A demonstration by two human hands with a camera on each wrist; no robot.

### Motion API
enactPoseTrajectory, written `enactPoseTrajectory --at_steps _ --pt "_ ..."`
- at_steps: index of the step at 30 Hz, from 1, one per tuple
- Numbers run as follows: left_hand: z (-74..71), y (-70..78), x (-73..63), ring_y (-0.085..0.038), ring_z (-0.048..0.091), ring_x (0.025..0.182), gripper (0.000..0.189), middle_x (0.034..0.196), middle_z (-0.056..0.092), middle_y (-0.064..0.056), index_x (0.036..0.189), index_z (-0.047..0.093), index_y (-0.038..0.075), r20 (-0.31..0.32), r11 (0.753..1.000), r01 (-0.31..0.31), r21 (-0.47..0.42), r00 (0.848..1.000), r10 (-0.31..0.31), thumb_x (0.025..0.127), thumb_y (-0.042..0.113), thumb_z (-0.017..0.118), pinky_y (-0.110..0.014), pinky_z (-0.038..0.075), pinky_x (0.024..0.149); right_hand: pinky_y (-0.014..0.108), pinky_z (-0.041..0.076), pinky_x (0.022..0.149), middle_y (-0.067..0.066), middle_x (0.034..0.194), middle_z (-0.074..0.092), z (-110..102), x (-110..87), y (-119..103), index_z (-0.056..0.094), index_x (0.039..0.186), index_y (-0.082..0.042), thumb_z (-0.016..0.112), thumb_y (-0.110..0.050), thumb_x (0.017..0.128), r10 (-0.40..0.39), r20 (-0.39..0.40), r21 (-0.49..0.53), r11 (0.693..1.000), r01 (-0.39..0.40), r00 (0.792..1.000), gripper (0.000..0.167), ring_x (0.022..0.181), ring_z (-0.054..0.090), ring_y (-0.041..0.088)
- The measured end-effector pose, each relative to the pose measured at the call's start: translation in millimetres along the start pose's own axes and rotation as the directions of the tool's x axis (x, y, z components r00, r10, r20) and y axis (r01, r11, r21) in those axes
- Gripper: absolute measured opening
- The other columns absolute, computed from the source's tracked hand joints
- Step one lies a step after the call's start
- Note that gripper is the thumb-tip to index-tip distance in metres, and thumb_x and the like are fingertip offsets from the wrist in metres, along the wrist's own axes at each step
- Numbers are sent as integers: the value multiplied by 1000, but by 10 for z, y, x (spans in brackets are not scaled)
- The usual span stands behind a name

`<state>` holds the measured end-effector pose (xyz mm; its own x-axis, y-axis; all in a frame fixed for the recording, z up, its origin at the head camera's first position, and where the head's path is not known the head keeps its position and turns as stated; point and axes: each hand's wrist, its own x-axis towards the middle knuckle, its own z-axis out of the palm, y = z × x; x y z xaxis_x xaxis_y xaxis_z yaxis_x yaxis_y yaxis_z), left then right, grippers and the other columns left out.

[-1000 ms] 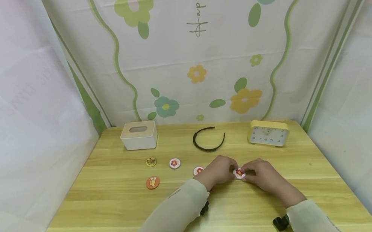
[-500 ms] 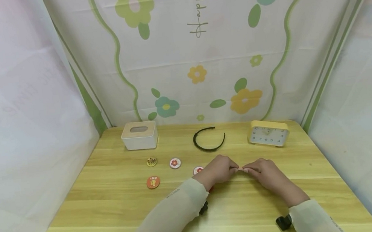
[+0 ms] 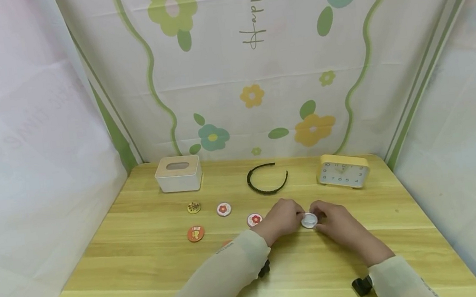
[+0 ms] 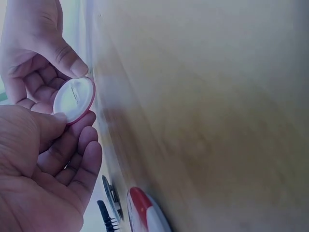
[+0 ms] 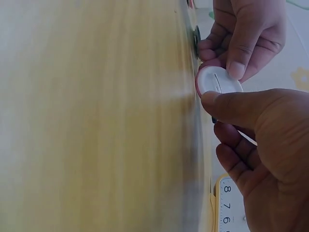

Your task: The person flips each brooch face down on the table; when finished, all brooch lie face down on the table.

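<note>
Head view: over the counter, a round badge sits directly between left hand and right hand; the fingers of both pinch opposite edges, neither nearer. Its back shows, the pin running roughly hand to hand.

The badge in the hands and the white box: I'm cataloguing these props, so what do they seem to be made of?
Badge: possibly metal or plastic; its pale back looks smooth and slightly shiny, with a thin pin on it.
White box: body likely plastic, smooth and evenly white; its lid looks like wood from the matte tan colour, though a print is possible.
</note>
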<state>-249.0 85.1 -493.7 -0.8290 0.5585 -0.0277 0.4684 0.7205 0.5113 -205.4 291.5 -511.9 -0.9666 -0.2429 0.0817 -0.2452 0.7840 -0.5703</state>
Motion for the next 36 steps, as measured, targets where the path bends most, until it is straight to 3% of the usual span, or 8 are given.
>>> enactPoseTrajectory --at_steps 6,7,12,14,21,27,36 --pt "36 10 12 -2 65 90 18 109 82 10 114 86 20 -7 1000 29 8 1000 -29 109 23 69 -21 54 85 49 59 95 -6 110 77 -1 -11 -5 70 114 -23 83 -5 95 -16 6 -28 999 16 1000 28 108 72 17" --pt "38 17 9 -2 66 91 17 107 81 9 114 84 20 -14 999 33 3 999 -33 108 22 69 -22 55 93 49 59 95 -6 109 77 -4 -13 0 70 114 -23 83 -5 95 -14 5 -30 999 14 1000 28 108 72 16" --pt "73 91 -34 -5 62 78 18 84 71 11 119 74 19 -25 999 27 -23 999 -28 102 14 74 -22 54 79 44 59 91 -7 106 76 -52 -53 42 71 114 -21 85 -7 95 0 3 -24 1000 0 1000 27 102 70 14" --pt "118 132 -36 -6 57 72 21 78 65 11 120 71 19 -28 1000 8 -6 1000 -8 100 13 76 -21 47 67 40 59 89 -7 105 76 -86 -82 75 72 114 -21 86 -8 94 8 4 -16 1000 -8 1000 27 100 69 13" --pt "294 293 5 -4 60 75 13 89 73 9 114 74 19 -47 995 -34 94 998 38 101 17 76 -18 48 69 28 58 85 -9 103 76 -206 -199 234 75 116 -21 88 -13 92 37 31 11 999 -37 999 28 99 70 11" --pt "368 426 34 -3 63 81 24 95 77 10 120 75 22 -52 986 -31 165 998 40 97 24 82 -18 50 75 27 58 85 -9 104 78 -289 -271 355 77 116 -23 89 -16 92 46 42 22 999 -47 998 28 100 72 11" --pt "495 639 76 -2 60 79 22 97 77 9 121 75 22 -47 983 -14 183 999 23 99 20 78 -16 49 73 25 58 88 -9 106 78 -396 -363 531 77 115 -23 90 -18 91 71 58 29 997 -72 996 28 102 71 10"
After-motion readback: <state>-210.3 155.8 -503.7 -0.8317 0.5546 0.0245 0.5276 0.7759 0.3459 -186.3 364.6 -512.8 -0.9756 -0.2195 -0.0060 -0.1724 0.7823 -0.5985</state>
